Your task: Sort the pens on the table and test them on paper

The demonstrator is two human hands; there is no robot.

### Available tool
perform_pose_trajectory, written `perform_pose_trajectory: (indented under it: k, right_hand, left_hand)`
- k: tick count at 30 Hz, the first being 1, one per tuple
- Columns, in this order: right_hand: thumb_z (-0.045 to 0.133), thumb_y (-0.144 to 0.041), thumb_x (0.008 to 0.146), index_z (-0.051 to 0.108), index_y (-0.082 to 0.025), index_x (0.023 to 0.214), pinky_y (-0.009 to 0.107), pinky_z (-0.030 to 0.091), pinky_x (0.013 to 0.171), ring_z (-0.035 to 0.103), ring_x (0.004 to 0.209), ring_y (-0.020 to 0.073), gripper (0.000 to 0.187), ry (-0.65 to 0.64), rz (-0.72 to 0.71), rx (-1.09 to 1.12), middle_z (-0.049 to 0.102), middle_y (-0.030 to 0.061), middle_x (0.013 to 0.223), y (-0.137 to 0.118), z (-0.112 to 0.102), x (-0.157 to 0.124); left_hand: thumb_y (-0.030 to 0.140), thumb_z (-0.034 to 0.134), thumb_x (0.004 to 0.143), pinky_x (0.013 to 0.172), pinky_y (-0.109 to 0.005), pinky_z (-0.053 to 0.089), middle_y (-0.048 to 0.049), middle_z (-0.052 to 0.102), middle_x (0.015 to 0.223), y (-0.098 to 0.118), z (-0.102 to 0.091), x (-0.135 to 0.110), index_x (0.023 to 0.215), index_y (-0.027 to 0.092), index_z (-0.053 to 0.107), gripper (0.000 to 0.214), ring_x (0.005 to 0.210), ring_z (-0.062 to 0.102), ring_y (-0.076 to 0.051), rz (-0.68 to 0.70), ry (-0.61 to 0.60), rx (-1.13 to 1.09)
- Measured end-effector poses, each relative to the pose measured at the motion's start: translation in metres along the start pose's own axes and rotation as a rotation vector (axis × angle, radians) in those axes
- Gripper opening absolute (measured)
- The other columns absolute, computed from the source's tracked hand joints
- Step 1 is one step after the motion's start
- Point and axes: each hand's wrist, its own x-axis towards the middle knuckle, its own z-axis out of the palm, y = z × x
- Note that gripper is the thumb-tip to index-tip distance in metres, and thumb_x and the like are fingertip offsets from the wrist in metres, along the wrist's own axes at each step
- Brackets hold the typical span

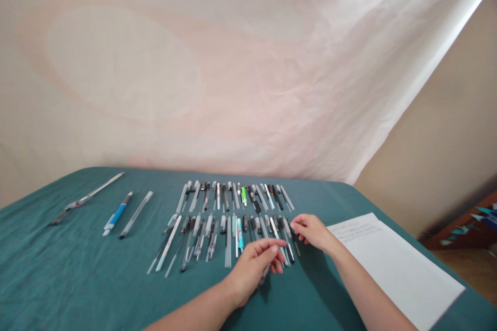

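My left hand point(258, 265) hovers at the near side of the front row of pens, its fingers curled round a clear pen point(265, 273) that is mostly hidden under the palm. My right hand point(312, 230) is at that row's right end, thumb and fingertips pinched together; what lies between them is too small to make out. Beneath its fingers lies a thin dark pen part point(297, 248). The front row holds pens, caps and thin refills side by side, among them a white pen point(169, 243) and a turquoise pen point(240, 235).
Behind is a second row of pens with a bright green one point(244, 196). To the left lie a blue pen point(118, 214), a clear capped pen point(135, 215) and a long thin white stick point(95, 190). White paper sheets point(399, 269) rest at right on the green tablecloth point(77, 279).
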Motion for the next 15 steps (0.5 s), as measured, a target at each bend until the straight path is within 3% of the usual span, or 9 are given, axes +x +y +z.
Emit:
perform_pose_trajectory:
  k: [5,7,11,15]
  right_hand:
    - [0.057,-0.029,0.069,0.060,-0.015,0.067,0.018,0.037,0.037,0.052,0.044,0.0099,0.015,-0.001,-0.051,-0.054,0.060,-0.0001,0.057,-0.016,-0.006,-0.010]
    - [0.057,-0.028,0.069,0.061,-0.016,0.064,0.018,0.036,0.038,0.052,0.045,0.0109,0.014,-0.080,-0.098,-0.088,0.059,-0.0004,0.053,-0.032,-0.006,-0.022]
    - [0.058,-0.030,0.070,0.061,-0.015,0.067,0.018,0.037,0.040,0.053,0.050,0.0115,0.016,-0.416,-0.113,0.015,0.058,-0.0010,0.056,-0.069,0.002,-0.053]
    - [0.059,-0.033,0.071,0.058,-0.015,0.065,0.018,0.035,0.040,0.048,0.047,0.0089,0.020,-0.409,-0.126,0.141,0.052,-0.0032,0.051,-0.089,0.016,-0.068]
  left_hand:
    - [0.038,0.051,0.081,0.071,-0.030,0.041,-0.0087,0.063,0.082,0.006,0.003,-0.004,0.098,0.013,0.055,0.031,0.073,0.060,-0.017,0.121,-0.036,-0.054]
    - [0.035,0.050,0.082,0.078,-0.031,0.040,-0.0084,0.063,0.083,0.010,0.004,-0.005,0.097,0.013,0.054,0.027,0.079,0.060,-0.018,0.175,0.013,-0.072]
    - [0.034,0.049,0.083,0.081,-0.031,0.039,-0.0062,0.064,0.087,0.016,0.004,-0.005,0.094,0.016,0.051,0.021,0.082,0.058,-0.017,0.239,0.107,-0.086]
    - [0.034,0.051,0.081,0.080,-0.032,0.040,-0.0056,0.064,0.089,0.019,0.004,-0.004,0.093,0.016,0.050,0.021,0.084,0.058,-0.018,0.259,0.112,-0.092]
